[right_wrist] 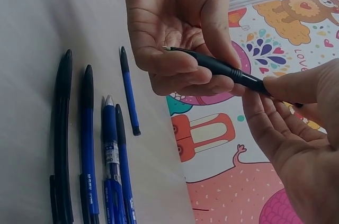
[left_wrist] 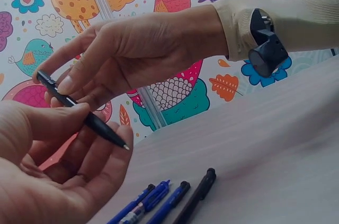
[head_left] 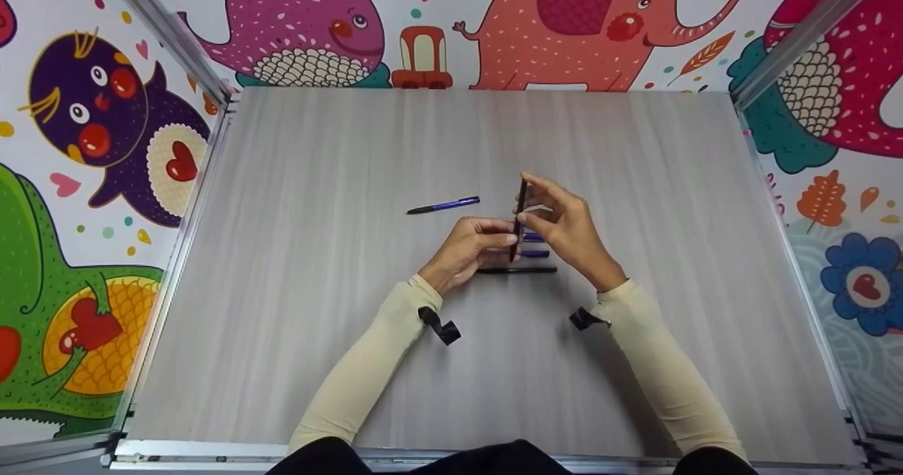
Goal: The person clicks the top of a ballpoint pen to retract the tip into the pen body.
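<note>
A black pen (head_left: 520,210) is held above the table between both hands, its metal tip bare in both wrist views. My left hand (head_left: 469,249) pinches the tip-end part of the barrel (left_wrist: 100,127) between thumb and fingers. Thumb and fingertips of my right hand (head_left: 570,226) pinch the other end, near the clip. Below the hands a row of pens lies on the table: another black pen (right_wrist: 63,123), a blue pen (right_wrist: 88,139), a blue pen with a clear section (right_wrist: 112,152) and one more blue pen (right_wrist: 125,166). The hands partly cover this row in the head view.
Apart from the row, a single blue pen (head_left: 444,205) with a dark end lies to the left of the hands. The wood-grain table (head_left: 317,178) has metal rails along its edges. Walls with printed cartoon animals (head_left: 303,30) stand around it.
</note>
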{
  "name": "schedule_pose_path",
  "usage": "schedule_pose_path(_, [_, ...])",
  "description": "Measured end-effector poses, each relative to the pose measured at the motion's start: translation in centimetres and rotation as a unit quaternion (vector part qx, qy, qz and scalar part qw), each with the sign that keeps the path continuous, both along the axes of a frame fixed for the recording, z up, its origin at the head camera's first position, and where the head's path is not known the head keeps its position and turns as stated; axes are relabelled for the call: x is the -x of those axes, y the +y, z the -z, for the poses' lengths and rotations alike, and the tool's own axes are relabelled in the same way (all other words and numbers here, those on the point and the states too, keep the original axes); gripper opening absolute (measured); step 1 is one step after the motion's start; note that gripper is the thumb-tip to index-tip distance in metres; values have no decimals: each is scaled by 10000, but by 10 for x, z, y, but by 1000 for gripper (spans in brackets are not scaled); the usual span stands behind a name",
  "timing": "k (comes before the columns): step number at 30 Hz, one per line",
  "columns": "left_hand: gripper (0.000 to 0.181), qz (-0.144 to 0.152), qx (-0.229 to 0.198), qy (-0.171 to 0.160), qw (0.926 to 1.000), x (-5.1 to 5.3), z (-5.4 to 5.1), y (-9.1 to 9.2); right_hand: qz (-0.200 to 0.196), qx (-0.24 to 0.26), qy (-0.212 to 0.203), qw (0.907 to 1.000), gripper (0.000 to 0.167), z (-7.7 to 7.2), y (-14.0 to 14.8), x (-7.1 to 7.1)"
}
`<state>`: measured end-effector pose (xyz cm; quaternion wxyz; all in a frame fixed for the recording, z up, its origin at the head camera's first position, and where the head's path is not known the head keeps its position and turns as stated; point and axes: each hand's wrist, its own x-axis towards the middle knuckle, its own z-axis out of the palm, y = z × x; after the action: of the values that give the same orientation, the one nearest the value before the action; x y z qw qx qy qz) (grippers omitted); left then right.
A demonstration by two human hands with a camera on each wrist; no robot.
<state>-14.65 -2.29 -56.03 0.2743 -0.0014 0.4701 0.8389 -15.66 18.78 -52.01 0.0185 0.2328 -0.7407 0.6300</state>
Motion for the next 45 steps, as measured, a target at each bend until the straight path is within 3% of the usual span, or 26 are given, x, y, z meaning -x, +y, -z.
schedule_pose_path(7, [14,237,359,177,9989,5,-2,-2,452,-159,15,9988,68,4,6,2])
schedule_pose_path(14, [31,431,723,386,9957,9,-3,-6,917,272,182,9953,39,9,14,6])
schedule_pose_path(20, [26,263,1186,749,9898,12,-2,-9,1200,263,349,9918,27,12,20,9])
schedule_pose_path(26, [22,-64,1813,1284,9750,13,-4,-15,1310,288,204,9907,23,18,23,10])
schedule_pose_path(28, [22,-171,2165,1545,9638,13,-3,-18,1332,270,146,9906,23,19,24,10])
schedule_pose_path(30, [21,-277,2600,1863,9471,13,-3,-20,1347,216,128,9906,23,21,25,10])
schedule_pose_path(34, [18,-535,3465,2526,9018,14,-1,-24,1427,-28,115,9897,23,26,28,10])
schedule_pose_path(35, [17,-609,3582,2625,8939,15,0,-24,1447,-116,111,9893,22,27,28,10])
schedule_pose_path(41, [13,-1149,3977,2995,8596,21,8,-27,1501,-689,-142,9862,19,36,30,11])
schedule_pose_path(45, [13,-1330,4213,3210,8377,25,16,-28,1501,-924,-322,9838,18,41,30,11])
